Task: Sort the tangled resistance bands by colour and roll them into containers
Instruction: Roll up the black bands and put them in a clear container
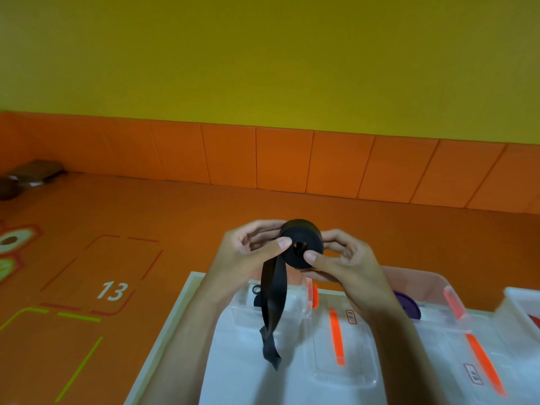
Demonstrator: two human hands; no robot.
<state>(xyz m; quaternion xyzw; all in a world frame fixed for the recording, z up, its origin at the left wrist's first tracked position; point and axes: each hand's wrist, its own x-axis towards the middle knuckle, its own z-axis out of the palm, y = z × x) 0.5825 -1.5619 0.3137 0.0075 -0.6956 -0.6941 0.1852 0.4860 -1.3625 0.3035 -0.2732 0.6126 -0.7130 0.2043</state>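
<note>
Big yellow wall (263, 54) up top, and under it a run of orange padded panels (280, 159) meeting an orange floor mat (175, 217) painted with red and green lines and a white number 13 (112, 290). Closer in, there's the white bench (222, 363), carrying clear containers (295, 302) with orange clips and a loose lid (344, 358) lying flat. Above the bench, both hands are up. The left hand (248, 252) and the right hand (347, 258) each pinch the rolled black band (302, 244), thumbs on its near face, fingers behind. Its loose tail (273, 311) hangs twisted down in front of the left container. A purple roll (407, 305) sits in the next container, partly behind the right wrist.
</note>
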